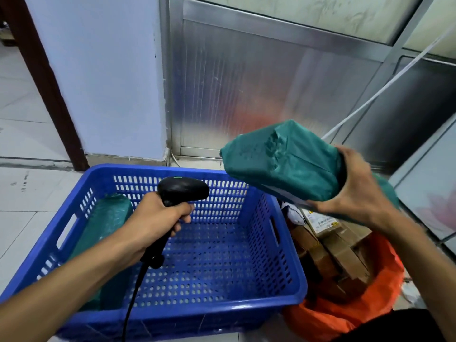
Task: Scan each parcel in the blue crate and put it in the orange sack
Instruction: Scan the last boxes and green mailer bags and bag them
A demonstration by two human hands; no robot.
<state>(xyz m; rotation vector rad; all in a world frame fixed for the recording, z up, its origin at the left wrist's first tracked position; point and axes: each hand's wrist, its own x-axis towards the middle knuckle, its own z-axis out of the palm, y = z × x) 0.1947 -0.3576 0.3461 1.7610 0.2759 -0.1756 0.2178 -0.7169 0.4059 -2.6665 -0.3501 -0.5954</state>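
My left hand [158,218] grips a black corded barcode scanner [183,191] over the blue crate [202,307], its head pointing right. My right hand [355,191] holds a green plastic-wrapped parcel [283,161] in the air, above the crate's right rim and the orange sack [328,314]. A white label shows on the parcel's underside. A second green parcel [108,218] leans against the crate's left wall, partly hidden by my left forearm. The sack holds several brown cardboard parcels [343,255].
The crate and sack stand on a pale tiled floor [27,193]. A metal panel wall [246,82] rises behind them, with a blue-white pillar [106,77] to its left. A white cable [385,87] runs diagonally across the panel at the right.
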